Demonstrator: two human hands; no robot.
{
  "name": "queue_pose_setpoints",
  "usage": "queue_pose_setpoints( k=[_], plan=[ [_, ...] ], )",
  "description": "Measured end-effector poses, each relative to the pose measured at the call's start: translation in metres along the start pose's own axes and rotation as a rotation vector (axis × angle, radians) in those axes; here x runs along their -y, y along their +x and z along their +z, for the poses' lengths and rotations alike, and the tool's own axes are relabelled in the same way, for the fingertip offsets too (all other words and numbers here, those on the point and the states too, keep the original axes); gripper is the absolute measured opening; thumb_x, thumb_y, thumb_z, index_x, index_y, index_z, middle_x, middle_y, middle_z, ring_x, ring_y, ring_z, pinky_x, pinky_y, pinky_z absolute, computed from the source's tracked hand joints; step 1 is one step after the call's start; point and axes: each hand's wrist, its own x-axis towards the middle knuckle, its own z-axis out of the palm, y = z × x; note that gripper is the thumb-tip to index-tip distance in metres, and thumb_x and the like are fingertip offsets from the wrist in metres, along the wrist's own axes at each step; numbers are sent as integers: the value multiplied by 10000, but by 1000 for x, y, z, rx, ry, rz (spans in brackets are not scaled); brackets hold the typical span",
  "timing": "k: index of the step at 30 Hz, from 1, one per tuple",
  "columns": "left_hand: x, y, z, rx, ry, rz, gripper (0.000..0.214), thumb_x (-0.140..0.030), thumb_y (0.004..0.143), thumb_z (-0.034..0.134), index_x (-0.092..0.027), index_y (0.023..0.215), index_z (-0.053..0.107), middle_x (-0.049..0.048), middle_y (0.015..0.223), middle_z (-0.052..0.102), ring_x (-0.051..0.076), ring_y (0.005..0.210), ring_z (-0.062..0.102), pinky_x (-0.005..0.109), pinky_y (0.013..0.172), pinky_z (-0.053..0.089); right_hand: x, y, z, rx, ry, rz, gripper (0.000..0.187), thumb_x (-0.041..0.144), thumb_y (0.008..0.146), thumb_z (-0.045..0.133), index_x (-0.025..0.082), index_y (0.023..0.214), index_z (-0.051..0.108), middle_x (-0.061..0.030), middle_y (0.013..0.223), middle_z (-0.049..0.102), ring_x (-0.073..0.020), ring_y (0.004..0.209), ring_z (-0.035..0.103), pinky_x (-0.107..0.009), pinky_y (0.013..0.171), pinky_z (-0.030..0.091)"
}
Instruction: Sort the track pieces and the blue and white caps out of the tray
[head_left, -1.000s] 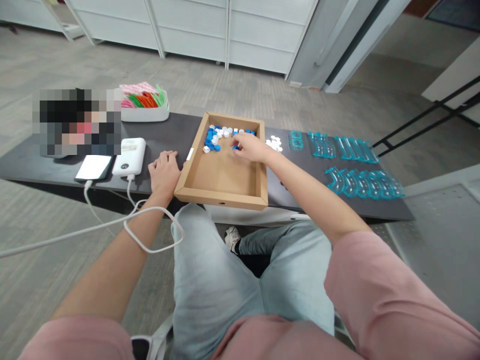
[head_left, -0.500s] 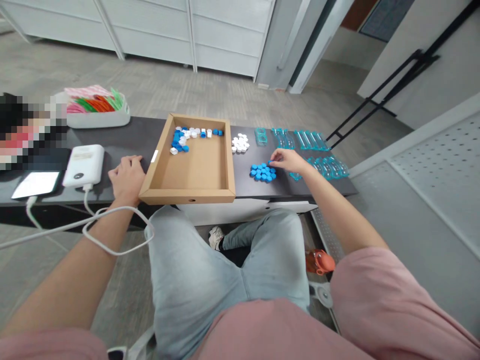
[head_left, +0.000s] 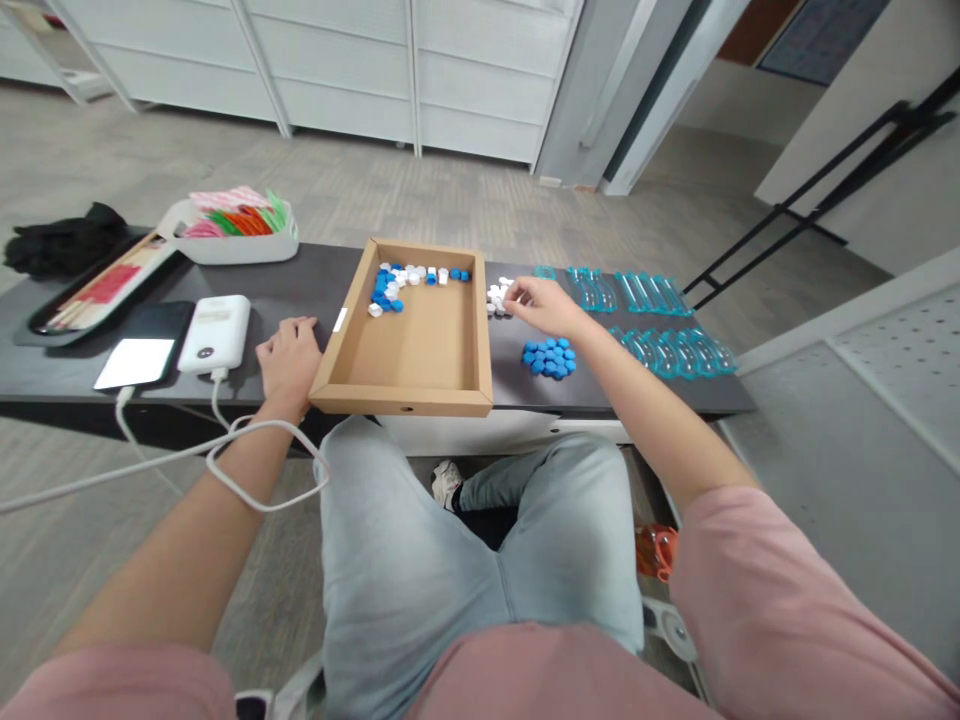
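Observation:
My right hand (head_left: 544, 303) reaches over the dark table (head_left: 517, 385). Its fingertips are drawn together at a small pile of white hexagonal pieces (head_left: 495, 299) just right of the cardboard tray (head_left: 401, 400); what they pinch is too small to name. A tight cluster of blue hexagonal pieces (head_left: 550, 357) lies on the table under my right wrist. Mixed blue and white pieces (head_left: 397, 282) sit in the tray's far left corner. My left hand (head_left: 289, 350) rests palm down on the table against the tray's left wall and holds nothing.
Rows of clear teal curved pieces (head_left: 664, 350) lie at the right end. To the left are a white power bank (head_left: 214, 333), its cable (head_left: 225, 450), a phone (head_left: 139, 362), a white bin of coloured strips (head_left: 236, 225) and a black tray (head_left: 97, 290). An orange bottle (head_left: 656, 550) stands on the floor.
My right hand went from inside the tray to the blue cluster on the table, then up and left to the white pile. My left hand stayed beside the tray.

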Motion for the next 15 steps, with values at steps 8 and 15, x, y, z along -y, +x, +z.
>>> queue_pose_setpoints(
  k=[8,15],
  plan=[
    [-4,-3,4,-70,6,-20,626,-236,1152,389,-145,1724,626,266,1754,610,423,1598,612,577,1323,438,68,131,84,141,-448,-16,376,213,1125,582,154,1461,741,-244,1573,730,-413,1486,677,-566,1254,488],
    [-5,-3,6,-102,-18,-24,623,-227,1120,445,-156,1702,658,257,1746,628,424,1589,622,593,1319,439,87,149,109,242,-466,-17,325,211,1106,627,136,1403,735,-249,1490,727,-413,1412,704,-537,1202,527]
  ],
)
